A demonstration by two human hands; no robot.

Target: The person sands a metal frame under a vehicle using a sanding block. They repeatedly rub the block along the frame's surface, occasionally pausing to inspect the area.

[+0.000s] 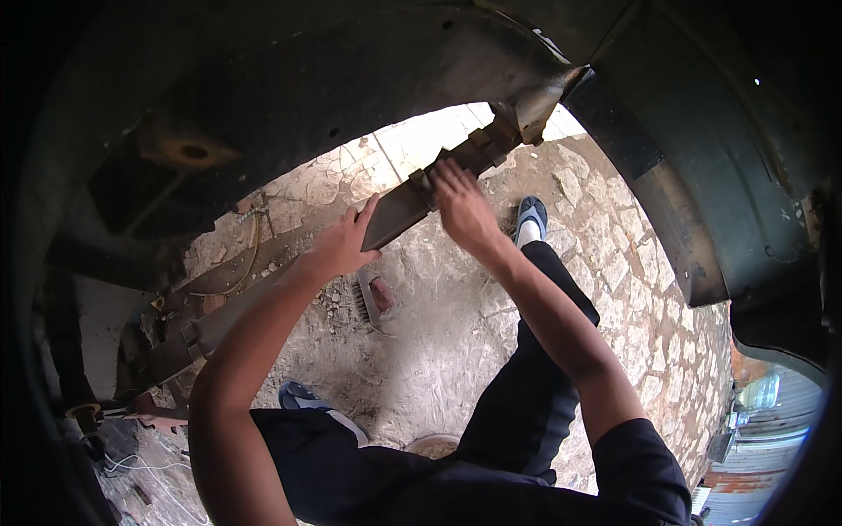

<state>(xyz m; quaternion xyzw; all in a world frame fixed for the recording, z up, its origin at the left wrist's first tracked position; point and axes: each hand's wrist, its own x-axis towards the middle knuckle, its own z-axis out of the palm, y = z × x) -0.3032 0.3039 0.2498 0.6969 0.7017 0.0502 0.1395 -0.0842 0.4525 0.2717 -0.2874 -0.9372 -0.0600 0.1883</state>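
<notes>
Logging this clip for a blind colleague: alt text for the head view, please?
A person's left hand touches a long metal bar slanting beside dark curved panels; the blurred right hand is farther along it. A bristled brush lies on stony ground.

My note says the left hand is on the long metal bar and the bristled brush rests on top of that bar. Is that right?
Not quite: the left hand is on the long metal bar, but the bristled brush lies on the ground, as the head view shows.
</notes>
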